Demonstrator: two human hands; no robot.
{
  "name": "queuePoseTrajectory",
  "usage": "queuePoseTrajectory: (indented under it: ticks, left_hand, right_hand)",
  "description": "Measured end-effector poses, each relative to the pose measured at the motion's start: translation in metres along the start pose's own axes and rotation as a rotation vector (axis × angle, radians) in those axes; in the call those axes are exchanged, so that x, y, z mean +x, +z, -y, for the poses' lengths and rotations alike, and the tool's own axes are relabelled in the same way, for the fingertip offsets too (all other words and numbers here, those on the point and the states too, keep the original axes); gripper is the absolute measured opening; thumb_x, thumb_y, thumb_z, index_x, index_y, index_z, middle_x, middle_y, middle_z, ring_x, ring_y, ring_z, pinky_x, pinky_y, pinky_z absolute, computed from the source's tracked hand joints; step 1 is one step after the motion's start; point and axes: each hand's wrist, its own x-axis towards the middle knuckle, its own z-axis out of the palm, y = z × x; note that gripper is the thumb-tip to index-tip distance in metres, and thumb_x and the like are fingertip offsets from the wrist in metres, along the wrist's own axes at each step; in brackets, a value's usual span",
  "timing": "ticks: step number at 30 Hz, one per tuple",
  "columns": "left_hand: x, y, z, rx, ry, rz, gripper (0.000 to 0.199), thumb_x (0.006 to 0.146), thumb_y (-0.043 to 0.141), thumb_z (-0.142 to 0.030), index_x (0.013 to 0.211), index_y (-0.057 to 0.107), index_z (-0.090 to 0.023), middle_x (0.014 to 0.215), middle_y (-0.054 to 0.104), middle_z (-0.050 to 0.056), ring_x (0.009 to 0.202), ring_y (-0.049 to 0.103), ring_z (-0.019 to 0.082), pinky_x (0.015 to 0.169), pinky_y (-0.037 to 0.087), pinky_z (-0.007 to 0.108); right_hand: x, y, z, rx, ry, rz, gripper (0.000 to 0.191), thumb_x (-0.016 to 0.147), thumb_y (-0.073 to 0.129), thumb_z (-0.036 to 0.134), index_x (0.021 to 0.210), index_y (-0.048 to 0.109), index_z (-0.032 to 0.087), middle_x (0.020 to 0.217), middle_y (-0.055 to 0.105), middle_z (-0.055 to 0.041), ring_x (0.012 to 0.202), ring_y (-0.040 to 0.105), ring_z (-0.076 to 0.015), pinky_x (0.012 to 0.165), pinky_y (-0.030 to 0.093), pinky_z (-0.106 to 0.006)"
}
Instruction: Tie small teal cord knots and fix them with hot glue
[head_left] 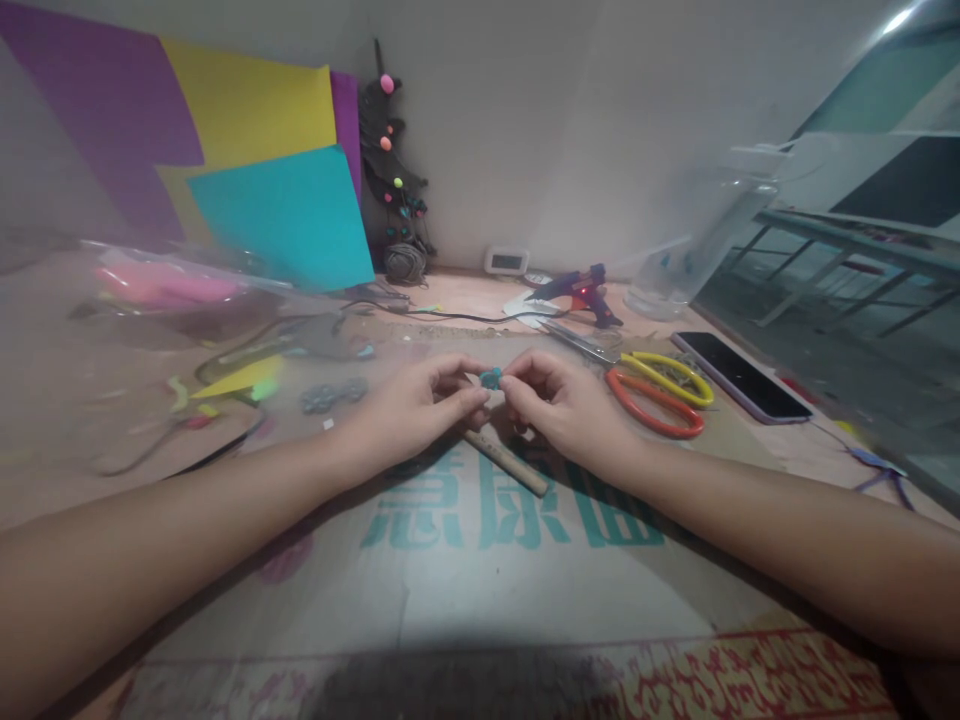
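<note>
teal material, small and loosely curled, formed the piece (491, 379) held above the middle of the printed sheet (450, 600). the left hand (452, 393) had thumb and fingertips brought together on its left side; the right hand (546, 393) pinched it from the right. this opposed hold presumably steadied so slight a thing from two sides while leaving its top in view. both forearms came in low, perhaps for support. a brown stick (511, 465) lay aslant below the hands, within easy reach. scissors (660, 395) lay beside the right forearm, handles toward the person, an arrangement likely to suit quick pick-up. the glue gun (577, 290), its red light lit, stood at the back near the wall, probably to keep its hot tip away from the skin; a white scrap (529, 308) beneath the nozzle may have served to catch drips.

the fingers covered much of the piece, so its full shape could not be told. the stick's upper end was hidden by the left hand. grey flower-like pieces (330, 396) at left were blurred, as was the pink bundle (161, 280) in clear wrapping. the forearms were cut off at the frame's edges.
</note>
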Motion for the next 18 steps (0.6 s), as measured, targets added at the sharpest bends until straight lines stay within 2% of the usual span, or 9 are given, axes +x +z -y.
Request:
queuePoseTrajectory:
  ticks: [11,15,18]
  left_hand:
    - [0.0,0.0008,0.0005,0.043,0.026,0.041,0.045,0.087,0.059,-0.042,0.127,0.055,-0.02,0.078,0.071,0.003,0.076,0.07,0.019,0.071,0.053,0.031]
    - [-0.0006,-0.0002,-0.002,0.114,0.058,-0.008,0.037,0.085,0.061,-0.044,0.112,0.063,-0.019,0.091,0.072,0.005,0.083,0.068,0.02,0.072,0.052,0.029]
    - [-0.0016,-0.0025,-0.0081,0.18,0.095,-0.057,0.031,0.091,0.05,-0.044,0.094,0.067,-0.017,0.088,0.071,0.004,0.082,0.065,0.019,0.071,0.05,0.027]
  right_hand:
    - [-0.0002,0.0008,-0.0016,-0.029,-0.024,-0.002,0.013,0.088,0.054,0.03,0.08,0.054,0.02,0.061,0.059,0.0038,0.051,0.056,-0.0091,0.049,0.044,-0.021]
    - [-0.0015,0.0001,-0.0002,-0.033,-0.028,0.006,0.014,0.088,0.054,0.031,0.079,0.054,0.02,0.061,0.06,0.0037,0.051,0.056,-0.0093,0.049,0.044,-0.021]
    - [-0.002,-0.0003,0.0016,-0.01,-0.019,0.017,0.013,0.088,0.053,0.029,0.079,0.054,0.02,0.059,0.059,0.0043,0.05,0.057,-0.0093,0.046,0.042,-0.021]
